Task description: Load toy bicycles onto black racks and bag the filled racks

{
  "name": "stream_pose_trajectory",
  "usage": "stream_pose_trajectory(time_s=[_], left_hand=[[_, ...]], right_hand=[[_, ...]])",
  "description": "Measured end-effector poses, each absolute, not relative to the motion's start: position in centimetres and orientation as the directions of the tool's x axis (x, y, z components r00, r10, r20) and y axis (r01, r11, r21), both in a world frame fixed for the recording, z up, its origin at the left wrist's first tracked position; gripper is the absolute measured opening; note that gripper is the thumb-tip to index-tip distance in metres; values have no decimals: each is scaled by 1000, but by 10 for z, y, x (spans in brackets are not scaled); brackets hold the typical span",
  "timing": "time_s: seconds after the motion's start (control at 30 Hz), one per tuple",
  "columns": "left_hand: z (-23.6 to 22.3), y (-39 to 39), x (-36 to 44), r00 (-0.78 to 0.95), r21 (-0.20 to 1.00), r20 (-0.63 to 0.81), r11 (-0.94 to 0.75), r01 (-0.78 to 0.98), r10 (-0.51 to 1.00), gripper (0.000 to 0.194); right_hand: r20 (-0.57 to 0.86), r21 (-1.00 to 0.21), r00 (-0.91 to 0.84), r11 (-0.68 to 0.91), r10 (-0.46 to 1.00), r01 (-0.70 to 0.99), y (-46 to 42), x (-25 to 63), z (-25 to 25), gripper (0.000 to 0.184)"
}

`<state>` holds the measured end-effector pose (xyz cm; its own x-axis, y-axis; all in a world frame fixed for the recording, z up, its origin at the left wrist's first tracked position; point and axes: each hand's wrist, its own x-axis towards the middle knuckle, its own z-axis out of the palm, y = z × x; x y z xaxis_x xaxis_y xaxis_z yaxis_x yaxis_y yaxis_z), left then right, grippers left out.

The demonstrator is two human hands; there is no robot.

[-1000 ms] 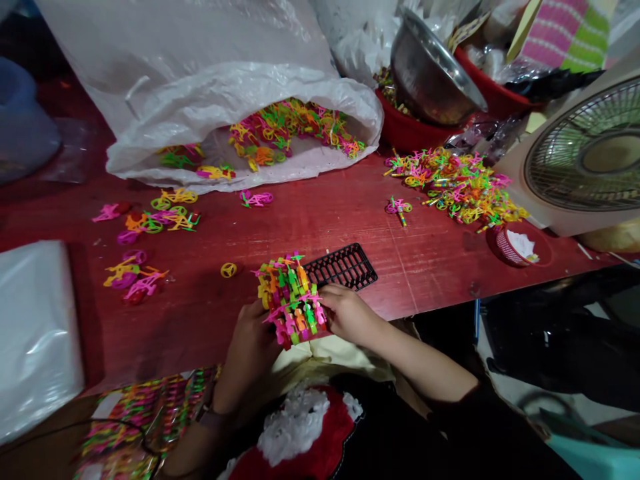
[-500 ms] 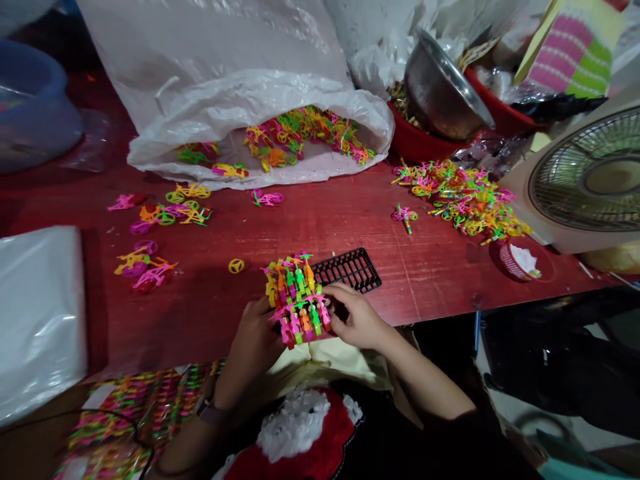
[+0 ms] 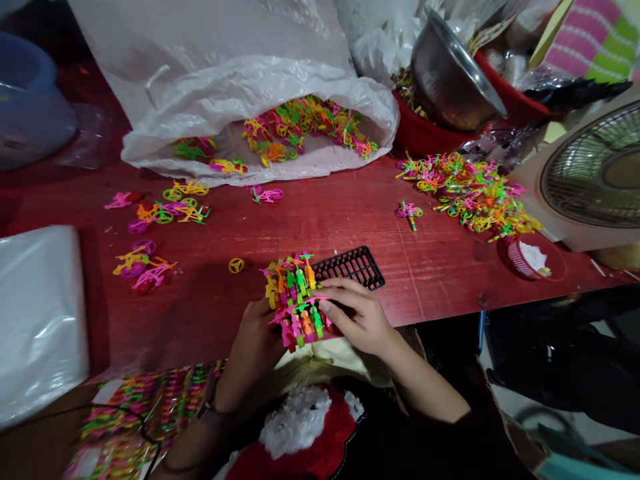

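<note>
The person's hands are working together at the near edge of a red-painted table (image 3: 325, 227). The left hand (image 3: 255, 347) is cupping a block of neon plastic toy bicycles (image 3: 295, 300) from the near left, its fingers (image 3: 267, 313) curling out of sight, so I cannot tell how tightly they are gripping. The right hand (image 3: 357, 320) is lying across the block's right side, its fingers (image 3: 340, 291) close together and slightly bent, with the tips pressing on the bicycles. The block is sitting just in front of a black plastic rack (image 3: 350, 267) (its slotted rows look rather like an abacus) and touching its left end.

The step in hand looks like settling the packed rows, and the moment seems to call for a steady two-handed hold.

A yellow toy wheel (image 3: 236, 265) is lying just left of the block. Loose bicycles (image 3: 160, 210) are scattering farther left, a tangled heap (image 3: 470, 193) is spreading far right, and a white plastic sack (image 3: 210, 40) is spilling more at the far centre.
</note>
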<state>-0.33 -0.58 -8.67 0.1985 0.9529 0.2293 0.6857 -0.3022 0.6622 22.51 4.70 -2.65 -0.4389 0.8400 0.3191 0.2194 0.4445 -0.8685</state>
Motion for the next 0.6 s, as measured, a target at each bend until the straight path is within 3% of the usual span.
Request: stream_pose_trajectory(time_s=[0.27,0.4,0.6], left_hand=[[-81,-6,-2,198,652,233,-304,695,952,21],[-81,-6,-2,194,654,232,-300,694,953,20],[-80,-5,-2,200,648,232,-304,698,952,21]], right_hand=[[352,-774,-628,594,694,221,64,239,-22,34],[409,-747,-612,634,676,201,68,240,-34,35],[401,-820,-532,551,746,155,58,235,-36,25]])
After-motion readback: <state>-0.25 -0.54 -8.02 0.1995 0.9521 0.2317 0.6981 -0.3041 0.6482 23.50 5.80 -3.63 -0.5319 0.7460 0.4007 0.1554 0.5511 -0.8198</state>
